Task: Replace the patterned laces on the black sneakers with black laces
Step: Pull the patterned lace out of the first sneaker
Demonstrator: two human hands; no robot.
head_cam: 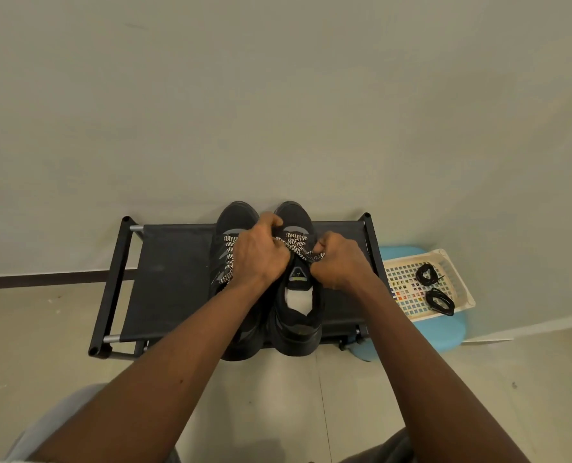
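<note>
Two black sneakers stand side by side on a black rack, toes toward the wall. The left sneaker point(226, 235) and the right sneaker point(298, 315) both carry black-and-white patterned laces point(294, 242). My left hand point(258, 252) grips the right sneaker's lace from the left side, fingers curled over it. On the shoe's right side, my right hand point(339, 262) pinches a lace end. Two coiled black laces point(426, 274) point(440, 300) lie in a white basket to the right.
The black rack point(164, 272) stands against a pale wall. The white perforated basket point(458, 279) sits on a light blue stool point(445, 332) at the rack's right end. Pale tiled floor lies in front, and my knees show at the bottom edge.
</note>
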